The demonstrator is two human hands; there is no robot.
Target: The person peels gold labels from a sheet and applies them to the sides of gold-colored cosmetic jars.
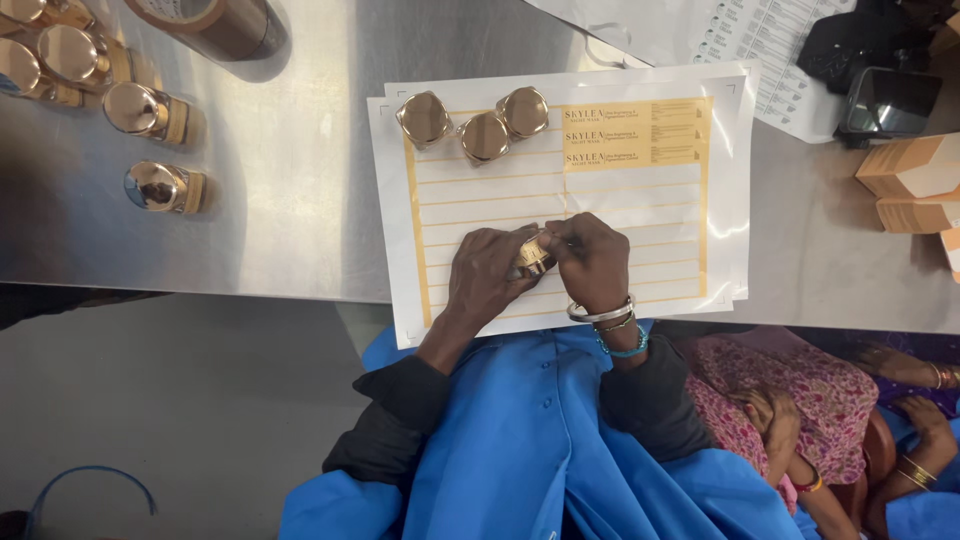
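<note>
Gold jar (pixel 532 257): pinched between left hand (pixel 488 275) and right hand (pixel 594 262) over label sheet (pixel 640 215). Three jars (pixel 485 124) on sheet top; three labels (pixel 635 133) left, most rows peeled. Four jars (pixel 150 110) aside.

small gold jar (pixel 531 258) mostly hidden by fingers | tape roll (pixel 215 22) cut off (top edge)
</note>
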